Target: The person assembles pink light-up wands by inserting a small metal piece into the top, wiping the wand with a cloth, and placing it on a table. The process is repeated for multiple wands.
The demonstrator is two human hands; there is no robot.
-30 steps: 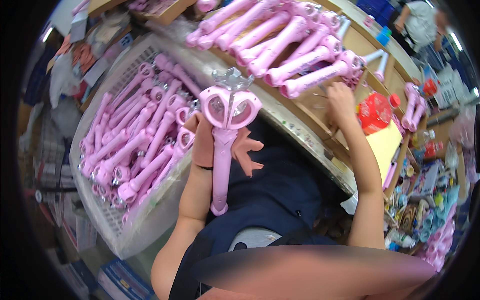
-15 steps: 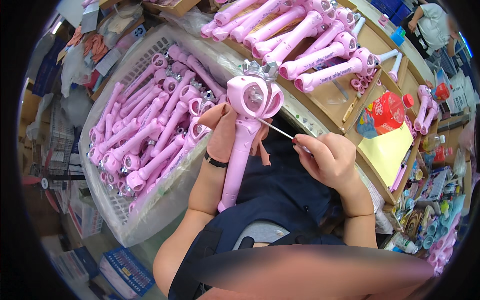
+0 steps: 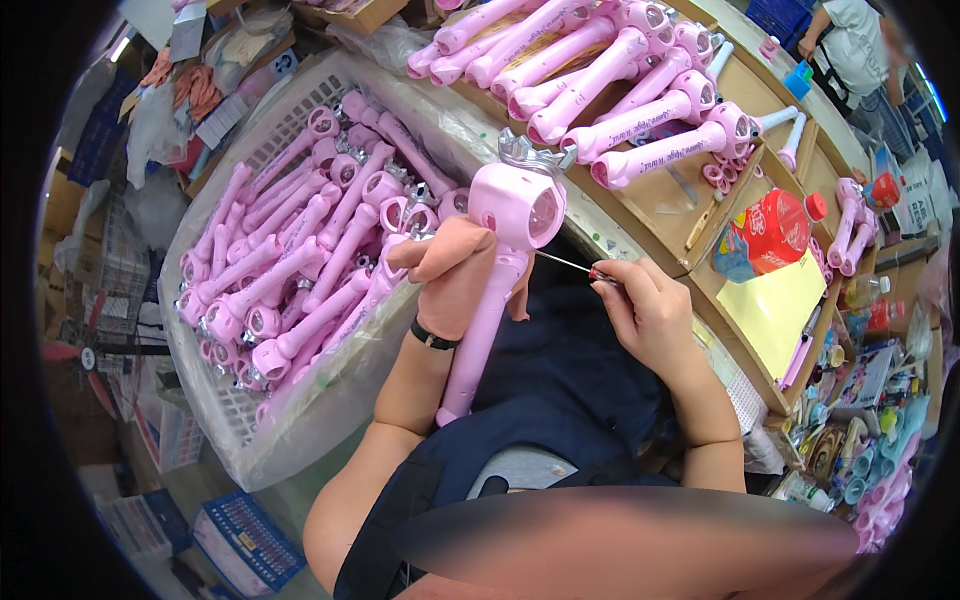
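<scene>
Cardboard tray (image 3: 655, 212) at your upper right, laid with pink wands (image 3: 655, 159); white crate (image 3: 300, 438) of more at your left. Your left hand (image 3: 455, 285) – salmon-covered – wraps the crowned wand (image 3: 484, 325) below its head, tilted over your dark clothing (image 3: 570, 400). Your right hand (image 3: 650, 322) pinches a thin metal tool (image 3: 565, 263), tip at the wand's neck; contact unclear.

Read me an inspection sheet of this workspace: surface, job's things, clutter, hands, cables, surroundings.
Surface: wooden tray, upper right, with pink wands lying in it.
Job's things: crowned wand; thin metal tool, pointing at it just below the head.
Clutter: red-labelled bottle beside yellow paper.
Hands: left hand grips the crowned wand; right hand holds the tool.
Cables: nothing seen.
Surroundings: white basket of more wands at left; another person at upper right.
</scene>
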